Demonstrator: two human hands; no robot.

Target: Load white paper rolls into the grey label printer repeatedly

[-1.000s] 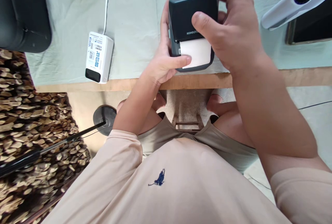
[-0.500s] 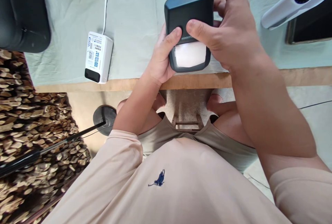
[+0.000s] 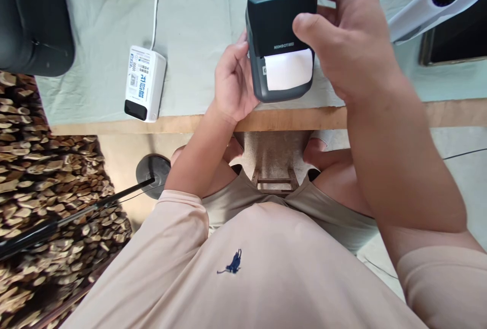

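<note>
A dark label printer (image 3: pixel 281 19) with "NIIMBOT" lettering is held up over the cloth near the table's front edge. White label paper (image 3: pixel 289 70) sticks out of its lower part. My left hand (image 3: pixel 236 77) supports the printer from its left side and underneath, with the thumb at its left edge and the other fingers mostly hidden. On the right side, my right hand (image 3: pixel 340 29) grips the printer, its thumb over the top face and its fingers by the upper right edge.
On the left of the cloth-covered table (image 3: pixel 198 24) lies a white power bank (image 3: pixel 144 83) with a short cable. A black object (image 3: pixel 34 19) fills the far left corner. At the right, a white device (image 3: pixel 422 9) overlaps a dark tablet-like slab (image 3: pixel 460 29).
The printer has shifted slightly right and turned a little. My left thumb has moved off its face to the edge. My right hand has moved right and up, and the label paper shows more.
</note>
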